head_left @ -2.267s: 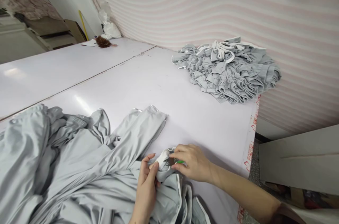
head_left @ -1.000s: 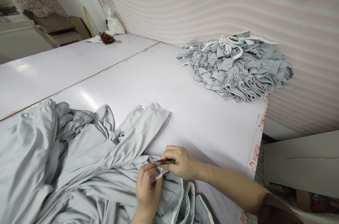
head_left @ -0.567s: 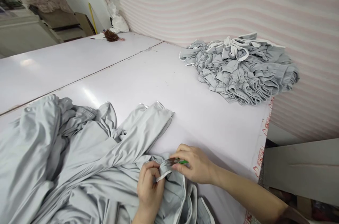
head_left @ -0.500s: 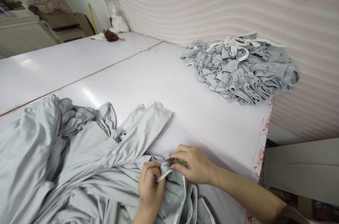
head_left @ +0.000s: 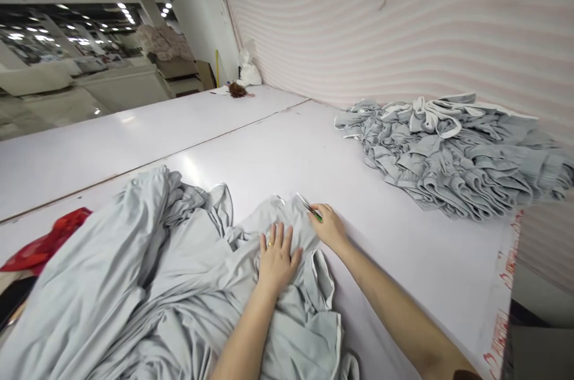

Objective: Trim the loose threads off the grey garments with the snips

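Observation:
My left hand (head_left: 277, 260) lies flat with spread fingers on a light grey garment (head_left: 188, 260), a ring on one finger. To its right, my right hand (head_left: 329, 225) is closed around thread snips (head_left: 315, 213) with a green part showing. The snips point up and left, over the garment's far white-edged end; whether the blades touch the cloth I cannot tell. Several grey garments are heaped in folds under and left of my hands, and white-trimmed openings show near my left forearm.
On the white table (head_left: 278, 146), a pile of gathered grey pieces (head_left: 452, 152) lies at the right by the striped sheet (head_left: 403, 21). Red cloth (head_left: 49, 239) sits at the left edge. A brown tuft (head_left: 237, 90) and a white bag (head_left: 249, 72) stand at the back.
My left hand has let go of the white-edged cloth it pinched and now lies flat, farther forward. My right hand moved forward with the snips. The view has tilted up and turned left.

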Motion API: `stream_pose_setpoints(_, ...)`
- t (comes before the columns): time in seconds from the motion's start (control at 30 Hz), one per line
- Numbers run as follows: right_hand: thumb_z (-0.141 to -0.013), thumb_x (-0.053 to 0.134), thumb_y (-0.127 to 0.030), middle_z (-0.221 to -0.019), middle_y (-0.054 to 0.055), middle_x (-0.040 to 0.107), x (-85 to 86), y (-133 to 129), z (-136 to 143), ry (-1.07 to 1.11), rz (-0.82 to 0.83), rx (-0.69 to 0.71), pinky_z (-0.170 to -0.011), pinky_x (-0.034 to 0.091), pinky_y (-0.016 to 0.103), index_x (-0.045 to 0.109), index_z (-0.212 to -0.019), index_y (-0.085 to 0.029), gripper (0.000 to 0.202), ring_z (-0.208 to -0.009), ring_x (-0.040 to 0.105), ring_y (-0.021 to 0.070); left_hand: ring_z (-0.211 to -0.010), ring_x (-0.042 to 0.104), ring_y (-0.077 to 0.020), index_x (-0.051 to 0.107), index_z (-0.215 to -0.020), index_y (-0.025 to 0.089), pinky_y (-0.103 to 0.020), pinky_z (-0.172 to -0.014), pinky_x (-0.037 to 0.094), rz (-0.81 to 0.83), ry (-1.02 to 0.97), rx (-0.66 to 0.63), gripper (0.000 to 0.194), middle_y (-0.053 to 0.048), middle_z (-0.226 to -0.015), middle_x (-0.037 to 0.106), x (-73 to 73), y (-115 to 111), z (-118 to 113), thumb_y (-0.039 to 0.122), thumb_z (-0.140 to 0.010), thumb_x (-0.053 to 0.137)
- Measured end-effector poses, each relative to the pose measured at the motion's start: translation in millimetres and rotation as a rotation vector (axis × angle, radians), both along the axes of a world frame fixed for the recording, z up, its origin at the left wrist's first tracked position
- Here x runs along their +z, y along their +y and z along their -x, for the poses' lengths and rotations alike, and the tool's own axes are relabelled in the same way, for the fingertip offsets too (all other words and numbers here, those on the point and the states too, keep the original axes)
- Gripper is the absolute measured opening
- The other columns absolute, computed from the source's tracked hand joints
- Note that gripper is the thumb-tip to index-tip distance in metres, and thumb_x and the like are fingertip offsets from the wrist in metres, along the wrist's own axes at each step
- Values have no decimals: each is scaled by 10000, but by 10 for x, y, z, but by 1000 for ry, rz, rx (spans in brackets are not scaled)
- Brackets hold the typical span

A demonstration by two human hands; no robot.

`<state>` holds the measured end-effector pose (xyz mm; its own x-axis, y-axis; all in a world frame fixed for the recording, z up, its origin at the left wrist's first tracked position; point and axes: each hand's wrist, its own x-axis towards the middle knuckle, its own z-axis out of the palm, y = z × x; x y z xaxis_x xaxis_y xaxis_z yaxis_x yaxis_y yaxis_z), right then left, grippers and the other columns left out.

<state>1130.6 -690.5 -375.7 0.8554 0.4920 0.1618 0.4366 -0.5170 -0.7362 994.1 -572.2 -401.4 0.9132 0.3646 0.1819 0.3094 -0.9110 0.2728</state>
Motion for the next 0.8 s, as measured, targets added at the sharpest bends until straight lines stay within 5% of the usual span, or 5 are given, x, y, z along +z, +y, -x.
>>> stream_pose_setpoints(0.23,-871,574,-211,-1035,88,650,-233,-422,435,23,149,69,-842,481,324,667,-1012,-190,170,-955,639,213,-1415,341,-326,322,-1491,237,-543,-1105,317,-317,-88,-293,638,-118,-1528,397,-277,-322,1098,399,-907,523)
stream_pose_setpoints(0.37,-871,517,-187,-910,49,673,-263,-757,756,38,189,164,-790,481,319,643,-886,-205,128,-891,642,210,-1362,434,-317,549,-1323,241,-518,-1079,391,-14,-254,-418,467,-124,-1436,525,-199,-478,1447,308,-862,574)
stream_pose_setpoints(0.57,-908,451,-362,-870,49,676,-231,-1052,974,136,40,59,-712,497,347,559,-862,-230,177,-807,637,225,-1298,516,-259,542,-1273,159,-417,-1075,420,477,-290,423,412,-163,-1357,584,315,318,579,299,-922,379)
stream_pose_setpoints(0.67,-917,438,-409,-852,57,677,-257,-1138,1096,150,-19,16,-688,499,359,545,-855,-235,213,-785,642,240,-1462,184,-381,434,-1361,43,-607,-1156,148,409,-199,482,572,-279,-1516,339,403,780,-51,316,-861,481)
stream_pose_setpoints(0.8,-932,436,-445,-843,62,663,-329,-1174,1183,140,-101,9,-683,503,352,550,-853,-237,249,-766,634,238,-1411,320,-388,567,-1245,74,-607,-1147,163,389,-68,236,499,-265,-1428,481,272,688,-350,326,-815,574)
